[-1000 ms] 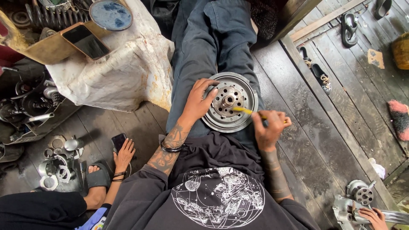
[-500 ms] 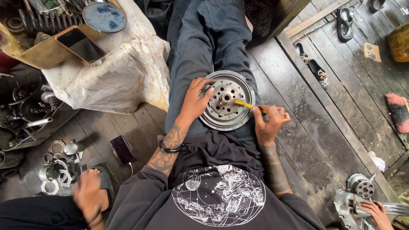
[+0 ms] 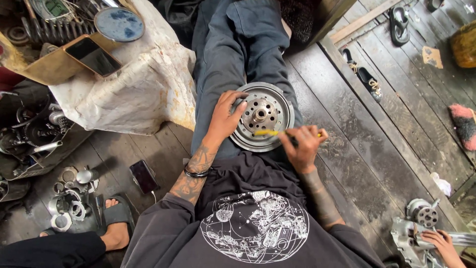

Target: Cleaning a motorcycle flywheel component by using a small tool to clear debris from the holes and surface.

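Note:
A round grey metal disc with several holes and a raised hub [image 3: 263,115] rests on my lap, on my grey trousers. My left hand [image 3: 225,118] grips its left rim, fingers spread over the edge. My right hand [image 3: 303,146] is closed around a thin yellow-handled tool [image 3: 266,132], whose tip lies across the lower face of the disc, just below the hub. Both forearms are tattooed and a black band circles my left wrist.
A white sack [image 3: 134,94] with a phone and a round blue lid stands to my left. Loose metal rings and parts [image 3: 69,198] lie by another person's sandalled foot [image 3: 116,223]. A second phone [image 3: 144,176] is on the planks. Another person's hand [image 3: 441,243] holds a metal part at bottom right.
The other person's hand at lower left has withdrawn, leaving the phone on the floor. My view shifted slightly; my hands stay on the disc and tool.

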